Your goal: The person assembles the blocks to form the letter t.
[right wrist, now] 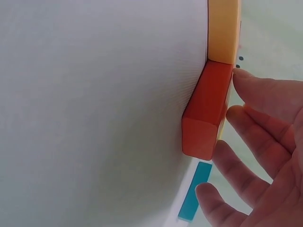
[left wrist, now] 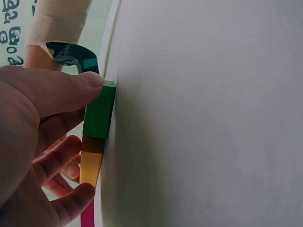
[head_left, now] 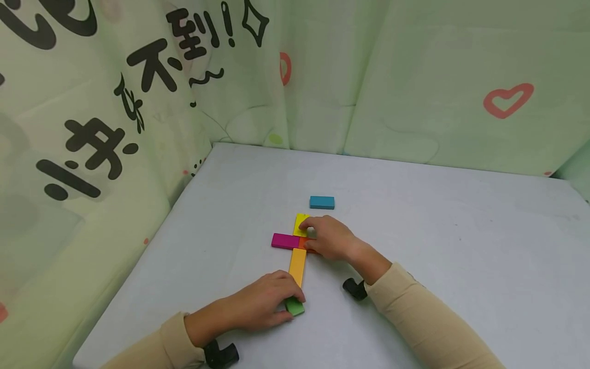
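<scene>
Flat coloured blocks lie on the table in a cross shape. A magenta block [head_left: 285, 241] and a red-orange block [right wrist: 207, 97] form the crossbar. The yellow block [head_left: 300, 222] is at the far end, and a light-orange block [head_left: 297, 265] runs toward the person. At its near end, my left hand [head_left: 262, 300] pinches a green block [left wrist: 100, 111] between thumb and fingers. My right hand [head_left: 333, 238] reaches over the crossbar with its fingers loosely bent. Its thumb is at the red-orange block's edge, and a fingertip is at the yellow block.
A blue block [head_left: 321, 202] lies apart, beyond the yellow one. Pale green curtains [head_left: 415, 92] with dark characters and hearts hang along the left and far edges of the white table [head_left: 438, 246]. Black devices [head_left: 221, 354] are worn at both wrists.
</scene>
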The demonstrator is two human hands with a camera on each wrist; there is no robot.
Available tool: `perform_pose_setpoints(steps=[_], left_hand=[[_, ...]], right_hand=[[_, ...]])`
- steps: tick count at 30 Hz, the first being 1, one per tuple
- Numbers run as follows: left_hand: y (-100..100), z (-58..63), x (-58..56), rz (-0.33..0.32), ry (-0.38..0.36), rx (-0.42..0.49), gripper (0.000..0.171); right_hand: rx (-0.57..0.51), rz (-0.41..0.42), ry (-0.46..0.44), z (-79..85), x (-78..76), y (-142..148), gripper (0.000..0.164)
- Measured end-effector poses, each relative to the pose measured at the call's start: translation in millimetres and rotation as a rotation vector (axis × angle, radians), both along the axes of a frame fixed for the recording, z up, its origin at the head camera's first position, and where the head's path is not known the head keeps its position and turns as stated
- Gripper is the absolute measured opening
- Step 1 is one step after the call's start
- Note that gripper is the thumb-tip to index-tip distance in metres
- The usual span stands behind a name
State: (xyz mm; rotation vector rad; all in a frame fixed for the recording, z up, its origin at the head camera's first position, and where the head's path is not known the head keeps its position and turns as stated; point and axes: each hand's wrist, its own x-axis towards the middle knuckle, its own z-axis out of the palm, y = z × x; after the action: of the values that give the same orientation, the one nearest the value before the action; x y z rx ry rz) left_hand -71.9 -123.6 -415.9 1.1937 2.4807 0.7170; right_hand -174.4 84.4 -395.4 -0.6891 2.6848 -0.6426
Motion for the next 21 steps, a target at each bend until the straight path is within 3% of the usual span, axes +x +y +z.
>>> perform_pose_setpoints(steps=[21], left_hand=[[1.7, 2.1, -5.1, 0.04, -0.035, -0.034, 0.033]], right_hand=[[-0.031, -0.008, -0.008, 0.8, -5.0, 0.8, 0.039]])
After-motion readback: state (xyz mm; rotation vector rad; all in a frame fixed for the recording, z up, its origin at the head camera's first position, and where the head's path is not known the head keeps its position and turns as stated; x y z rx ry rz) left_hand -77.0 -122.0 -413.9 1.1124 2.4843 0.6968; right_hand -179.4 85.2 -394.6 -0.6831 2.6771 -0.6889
